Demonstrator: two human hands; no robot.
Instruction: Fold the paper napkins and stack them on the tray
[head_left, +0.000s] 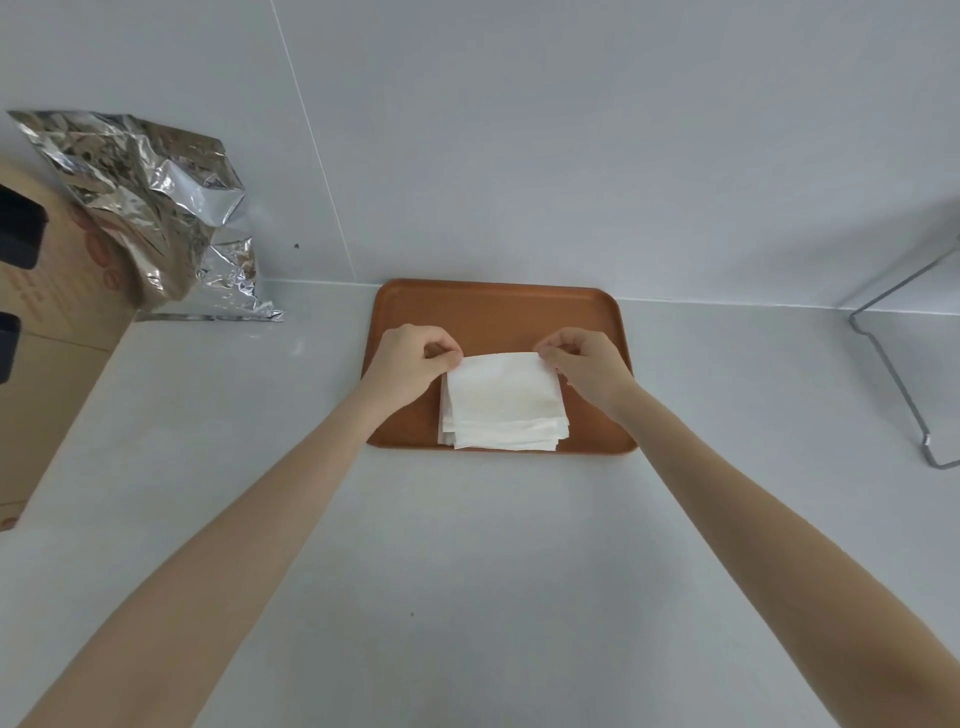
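Top napkin (503, 389) on tray (493, 306) stack, far corners pinched by left hand (415, 358) and right hand (587, 364).

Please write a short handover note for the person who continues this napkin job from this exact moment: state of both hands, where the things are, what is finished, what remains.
Left hand: fingers pinch the far left corner of the top napkin.
Right hand: fingers pinch its far right corner.
The top napkin is folded and lies on the napkin stack, in the near half of the brown tray on the white counter.
Done: several folded napkins are stacked, near edges slightly uneven.
Left: let go of the top napkin and perhaps square the stack. No unfolded napkins are in view.
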